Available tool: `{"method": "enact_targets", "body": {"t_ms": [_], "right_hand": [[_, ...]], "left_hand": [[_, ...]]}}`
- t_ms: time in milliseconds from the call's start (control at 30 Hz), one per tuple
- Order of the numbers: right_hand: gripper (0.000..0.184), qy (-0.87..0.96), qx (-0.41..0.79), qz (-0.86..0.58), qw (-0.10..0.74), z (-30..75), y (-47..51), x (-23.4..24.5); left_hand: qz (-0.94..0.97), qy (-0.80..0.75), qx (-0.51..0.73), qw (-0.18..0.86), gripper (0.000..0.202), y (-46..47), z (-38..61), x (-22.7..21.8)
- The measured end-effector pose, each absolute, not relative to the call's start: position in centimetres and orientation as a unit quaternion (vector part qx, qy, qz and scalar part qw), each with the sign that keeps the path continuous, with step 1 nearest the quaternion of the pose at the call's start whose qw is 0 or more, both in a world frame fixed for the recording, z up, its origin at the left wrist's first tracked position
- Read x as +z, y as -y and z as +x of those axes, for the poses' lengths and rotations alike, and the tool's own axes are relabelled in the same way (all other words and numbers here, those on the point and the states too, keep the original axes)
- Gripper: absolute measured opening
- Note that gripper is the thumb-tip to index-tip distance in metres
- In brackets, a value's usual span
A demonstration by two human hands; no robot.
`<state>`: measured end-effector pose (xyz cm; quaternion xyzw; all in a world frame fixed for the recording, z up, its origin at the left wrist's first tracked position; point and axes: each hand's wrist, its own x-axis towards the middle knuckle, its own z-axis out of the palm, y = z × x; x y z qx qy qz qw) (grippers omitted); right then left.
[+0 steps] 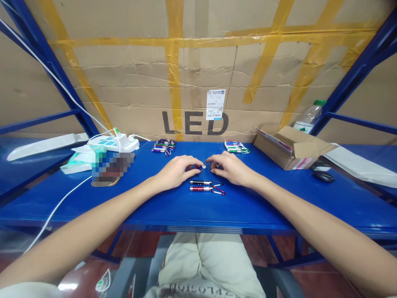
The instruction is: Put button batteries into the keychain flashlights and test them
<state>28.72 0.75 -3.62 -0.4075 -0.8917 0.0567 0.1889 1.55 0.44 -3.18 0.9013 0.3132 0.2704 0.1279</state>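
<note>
Both my hands rest on the blue table point(186, 207), fingertips nearly meeting. My left hand point(176, 170) is curled, its fingers pinching a small dark part with a round silvery cap point(203, 167) at its tip. My right hand point(228, 166) is also curled and pinches another small dark piece I cannot make out. Just in front of the hands lie two small keychain flashlights, a black one point(201, 182) and a red one point(203, 189) with a red carabiner point(218, 191).
Two piles of coloured keychain flashlights lie at the back, left point(164, 146) and right point(236, 147). An open cardboard box point(290, 151) and a black mouse point(323, 176) are at the right. A white power strip point(113, 142) sits at the left. A cardboard wall point(198, 70) stands behind.
</note>
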Motion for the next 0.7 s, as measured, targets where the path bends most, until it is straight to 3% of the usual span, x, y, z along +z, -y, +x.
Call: {"method": "enact_targets", "body": {"t_ms": [133,333,700], "right_hand": [[0.034,0.886,0.060,-0.403,0.219,28.5,-0.4,-3.3],[0.031,0.857,0.073,-0.358,0.364,27.9,1.0,-2.3],[0.030,0.873,0.073,-0.314,0.366,27.6,1.8,-2.1]], "left_hand": [[0.901,-0.322,0.265,0.123,0.023,-0.4,1.6,-3.1],[0.900,-0.325,0.262,0.120,0.025,-0.5,1.6,-3.2],[0.891,-0.307,0.290,0.167,0.022,0.1,1.9,-3.0]]}}
